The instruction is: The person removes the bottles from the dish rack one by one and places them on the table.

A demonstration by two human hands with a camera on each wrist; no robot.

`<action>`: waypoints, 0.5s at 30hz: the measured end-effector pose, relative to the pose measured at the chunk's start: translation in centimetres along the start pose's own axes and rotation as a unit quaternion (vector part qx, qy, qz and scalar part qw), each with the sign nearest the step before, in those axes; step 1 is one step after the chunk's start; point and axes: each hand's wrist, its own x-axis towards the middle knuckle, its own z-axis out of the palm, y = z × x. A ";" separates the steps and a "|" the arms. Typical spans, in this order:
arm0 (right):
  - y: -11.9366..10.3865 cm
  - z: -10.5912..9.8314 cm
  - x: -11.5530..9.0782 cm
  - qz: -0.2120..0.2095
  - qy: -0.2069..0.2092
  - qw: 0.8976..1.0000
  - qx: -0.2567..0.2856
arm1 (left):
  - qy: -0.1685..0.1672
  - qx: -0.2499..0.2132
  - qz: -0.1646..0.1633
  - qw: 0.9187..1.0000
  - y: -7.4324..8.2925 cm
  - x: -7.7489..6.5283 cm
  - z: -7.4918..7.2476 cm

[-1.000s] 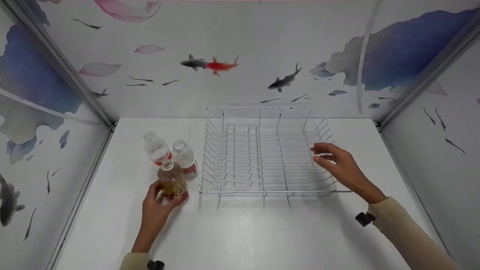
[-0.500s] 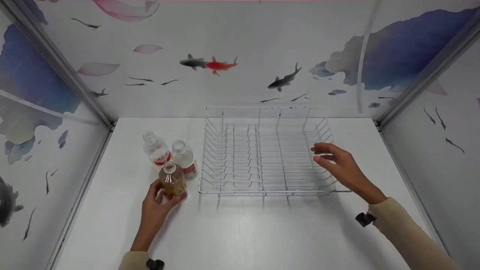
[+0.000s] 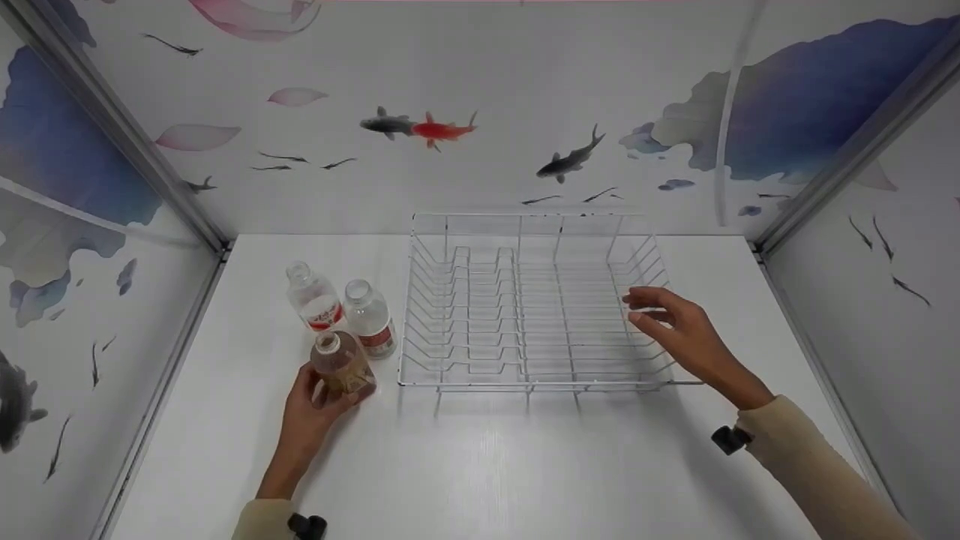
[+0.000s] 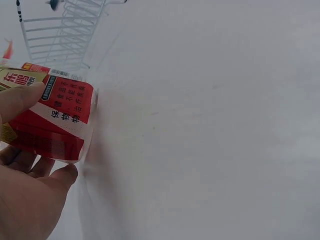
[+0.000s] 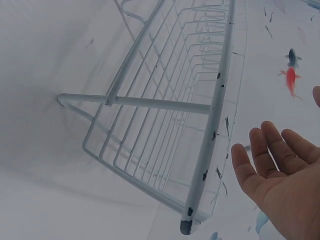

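Beside rack (image 3: 525,315), L hand (image 3: 311,409) grips amber bottle (image 3: 341,364)

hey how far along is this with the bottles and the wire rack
Nothing sits in the wire dish rack yet. In hand: the left hand grips the amber bottle on the table. The right hand hovers open at the rack's side. Two clear bottles stand untouched.

Left hand (image 3: 311,405) gripping, right hand (image 3: 686,337) open
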 end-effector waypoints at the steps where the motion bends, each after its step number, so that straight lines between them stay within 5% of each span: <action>1: 0.0 0.0 0.0 0.000 0.001 1.000 0.000 | -0.002 0.000 0.002 1.000 0.0 0.0 0.0; 15: 0.2 0.1 0.0 0.002 -0.001 1.000 0.007 | 0.002 0.015 -0.002 1.000 -0.1 -0.3 0.0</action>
